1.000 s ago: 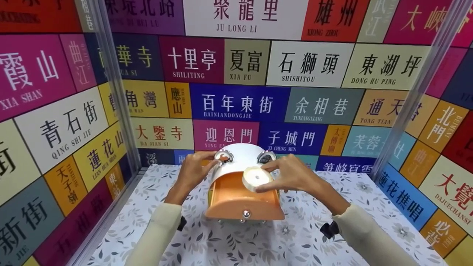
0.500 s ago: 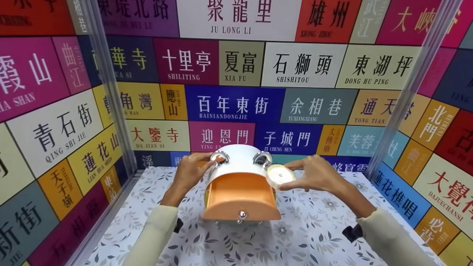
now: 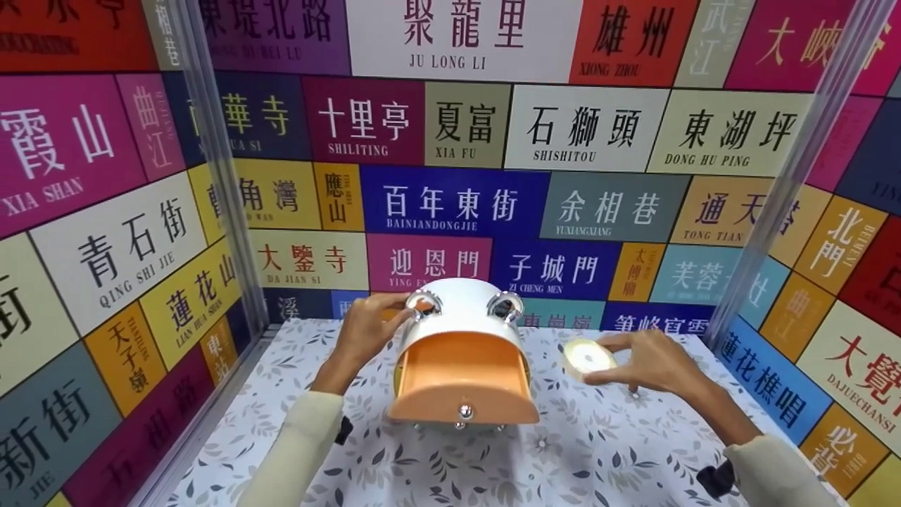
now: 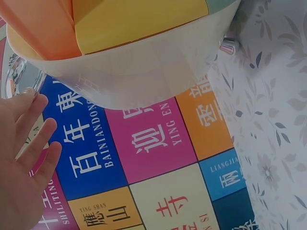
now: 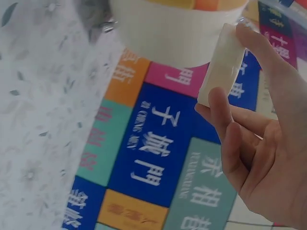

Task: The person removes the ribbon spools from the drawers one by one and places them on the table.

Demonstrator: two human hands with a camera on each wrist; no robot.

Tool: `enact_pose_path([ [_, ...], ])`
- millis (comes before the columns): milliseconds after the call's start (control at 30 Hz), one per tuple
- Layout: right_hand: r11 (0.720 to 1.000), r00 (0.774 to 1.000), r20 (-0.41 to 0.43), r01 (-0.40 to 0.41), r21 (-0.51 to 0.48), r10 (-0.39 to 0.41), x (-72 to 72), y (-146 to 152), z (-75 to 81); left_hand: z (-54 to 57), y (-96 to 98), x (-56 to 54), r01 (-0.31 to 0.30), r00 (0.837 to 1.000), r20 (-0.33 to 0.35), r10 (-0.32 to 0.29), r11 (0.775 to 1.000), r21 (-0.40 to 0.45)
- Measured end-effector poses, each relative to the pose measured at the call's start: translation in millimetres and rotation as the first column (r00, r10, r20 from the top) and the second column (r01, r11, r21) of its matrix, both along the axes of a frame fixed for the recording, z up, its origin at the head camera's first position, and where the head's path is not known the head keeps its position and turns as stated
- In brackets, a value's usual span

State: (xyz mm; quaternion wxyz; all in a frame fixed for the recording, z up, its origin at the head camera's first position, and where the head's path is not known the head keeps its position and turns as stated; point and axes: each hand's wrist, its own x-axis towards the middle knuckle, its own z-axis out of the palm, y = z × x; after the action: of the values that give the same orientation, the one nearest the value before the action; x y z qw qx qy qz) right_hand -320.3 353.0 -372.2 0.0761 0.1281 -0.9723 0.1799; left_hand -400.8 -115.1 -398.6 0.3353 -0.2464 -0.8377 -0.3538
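Observation:
A white rounded box (image 3: 461,303) with two shiny ring-shaped handles stands on the table. Its orange drawer (image 3: 461,405), fitted with a silver ball knob, is pulled out, and no item shows inside. My left hand (image 3: 364,336) pinches the left ring (image 3: 438,304) between thumb and forefinger; its other fingers (image 4: 48,158) are spread in the left wrist view. To the right of the box, my right hand (image 3: 658,362) grips a cream roll of tape (image 3: 578,355) above the table. The right wrist view shows the roll (image 5: 221,67) edge-on, between thumb and fingers.
The table (image 3: 563,458) wears a white cloth with grey leaves and flowers. Behind it and at both sides rise panels (image 3: 450,201) covered in coloured street-name signs. Clear upright posts (image 3: 225,169) mark the corners.
My right hand has carried the roll of tape rightward, from over the drawer to beside the box. The left hand has kept its pinch on the ring, and the drawer stays pulled out.

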Motion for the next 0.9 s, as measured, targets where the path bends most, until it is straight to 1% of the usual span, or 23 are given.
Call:
enact_pose_path([
  [133, 0.998, 0.998, 0.037, 0.054, -0.01, -0.054, -9.0, 21, -23.1, -0.3, 0.2, -0.4, 0.001, 1.0, -0.005, -0.001, 1.0, 0.007],
  [300, 0.994, 0.993, 0.059, 0.107, -0.011, -0.106, -23.5, 45, -55.3, 3.4, 0.8, -2.9, 0.012, 1.0, -0.017, -0.012, 1.0, 0.023],
  [400, 0.988, 0.984, 0.095, 0.152, -0.009, -0.15, -31.9, 56, -75.2, 4.3, 1.1, -4.0, 0.015, 1.0, -0.024, -0.015, 1.0, 0.021],
  [567, 0.978, 0.968, 0.146, 0.207, 0.002, -0.205, -44.9, 70, -105.2, 1.3, 0.7, -2.9, 0.005, 1.0, -0.001, -0.005, 1.0, 0.012],
  [700, 0.975, 0.962, 0.162, 0.223, -0.004, -0.219, -50.2, 74, -124.3, -1.1, 0.6, -1.5, 0.002, 1.0, 0.02, -0.003, 1.0, 0.007],
  [900, 0.98, 0.973, 0.118, 0.201, -0.007, -0.199, -54.0, 71, -144.1, -1.2, 1.2, -0.7, -0.009, 1.0, 0.002, 0.008, 1.0, 0.006],
])
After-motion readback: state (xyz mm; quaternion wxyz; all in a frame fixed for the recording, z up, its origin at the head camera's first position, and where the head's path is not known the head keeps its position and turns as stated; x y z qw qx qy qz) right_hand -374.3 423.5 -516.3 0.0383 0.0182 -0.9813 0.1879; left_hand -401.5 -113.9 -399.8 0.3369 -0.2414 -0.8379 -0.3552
